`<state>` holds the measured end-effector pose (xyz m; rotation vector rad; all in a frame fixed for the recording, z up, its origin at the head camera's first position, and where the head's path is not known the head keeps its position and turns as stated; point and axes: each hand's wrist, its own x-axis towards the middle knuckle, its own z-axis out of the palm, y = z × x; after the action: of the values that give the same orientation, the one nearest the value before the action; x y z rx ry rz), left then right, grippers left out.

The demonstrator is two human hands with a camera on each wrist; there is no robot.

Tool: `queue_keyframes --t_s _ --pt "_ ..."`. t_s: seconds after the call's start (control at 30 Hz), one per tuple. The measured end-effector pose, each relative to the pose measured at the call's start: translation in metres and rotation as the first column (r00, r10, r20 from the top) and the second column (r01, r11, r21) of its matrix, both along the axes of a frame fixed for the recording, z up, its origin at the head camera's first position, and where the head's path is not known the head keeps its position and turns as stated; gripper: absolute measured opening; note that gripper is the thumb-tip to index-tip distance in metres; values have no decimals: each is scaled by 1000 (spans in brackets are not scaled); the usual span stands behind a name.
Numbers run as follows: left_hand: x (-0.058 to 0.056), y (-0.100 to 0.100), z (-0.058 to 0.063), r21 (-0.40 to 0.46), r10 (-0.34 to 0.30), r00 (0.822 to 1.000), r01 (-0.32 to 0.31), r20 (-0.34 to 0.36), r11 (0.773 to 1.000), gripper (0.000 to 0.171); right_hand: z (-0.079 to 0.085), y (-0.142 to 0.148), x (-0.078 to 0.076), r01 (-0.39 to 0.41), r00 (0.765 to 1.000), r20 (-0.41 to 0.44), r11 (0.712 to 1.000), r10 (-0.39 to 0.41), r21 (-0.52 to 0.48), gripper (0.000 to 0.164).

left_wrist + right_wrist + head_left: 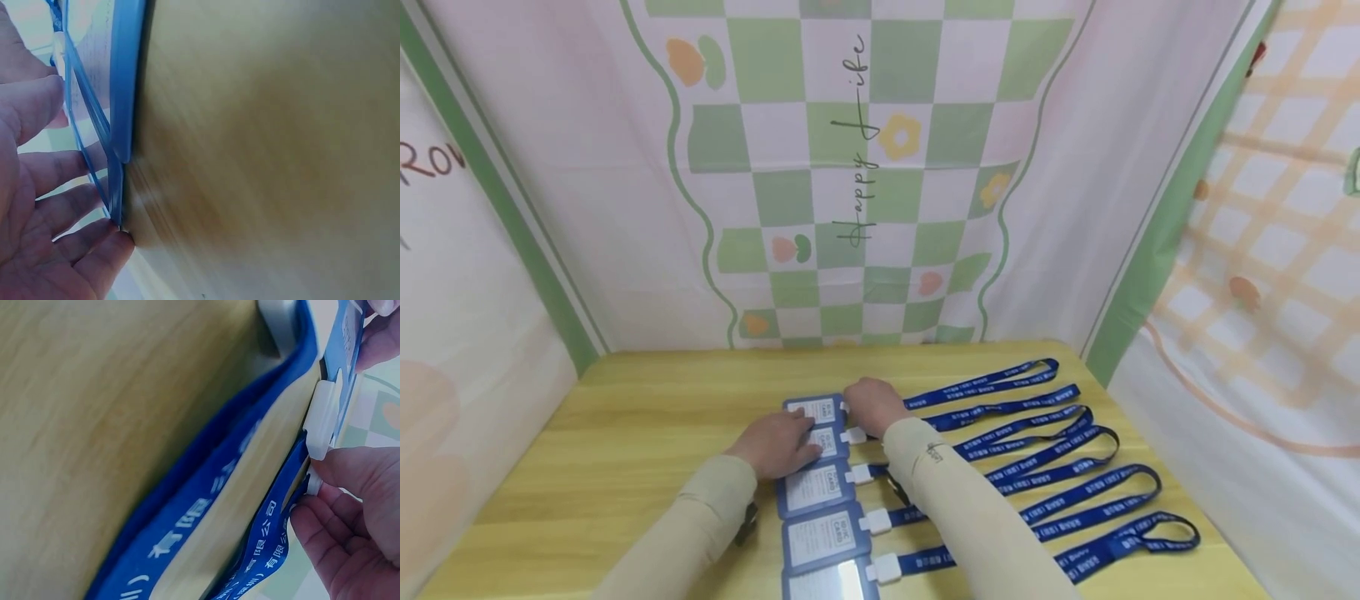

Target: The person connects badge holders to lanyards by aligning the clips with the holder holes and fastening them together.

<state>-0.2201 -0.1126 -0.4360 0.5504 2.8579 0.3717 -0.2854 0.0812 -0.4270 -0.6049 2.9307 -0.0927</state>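
A column of blue-framed ID card holders (820, 484) lies on the table, each with a white clip and a blue lanyard. My left hand (778, 444) rests across the farthest holders with its fingers spread. The left wrist view shows those fingers (69, 209) extended along the blue holder edge (125, 94). At the far end, my right hand (876, 407) pinches a lanyard near its clip. In the right wrist view the thumb and fingers of the right hand (356, 519) meet at the end of a white clip (320, 422), close by a blue lanyard (269, 531).
Several blue lanyards (1052, 450) with white print stretch rightward in rows, some under the right sleeve. The wooden table (625, 433) backs onto a checked curtain (865, 283). Printed cloth hangs at both sides. The nearest card holder (827, 583) is cut by the frame edge.
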Motion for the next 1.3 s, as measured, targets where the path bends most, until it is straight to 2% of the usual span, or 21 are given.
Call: queue_keyframes --t_s 0.33,0.57,0.87,1.13,1.3 --pt "1 1 3 -4 5 1000 -5 9 1000 64 -4 6 -5 -33 999 17 998 34 -50 12" --pt "-1 0 -3 31 6 1000 -6 -7 1000 63 -2 7 -3 -40 999 12 998 40 -50 12" --pt "5 0 -2 20 8 999 -7 -43 1000 59 -6 7 4 -31 1000 4 997 31 -65 24" --pt "6 0 -2 -6 36 999 -36 -31 999 60 -10 8 8 4 999 38 995 0 -103 37" --pt "6 1 -2 -10 48 999 -49 -25 999 62 -11 9 9 7 999 45 993 -2 -119 37"
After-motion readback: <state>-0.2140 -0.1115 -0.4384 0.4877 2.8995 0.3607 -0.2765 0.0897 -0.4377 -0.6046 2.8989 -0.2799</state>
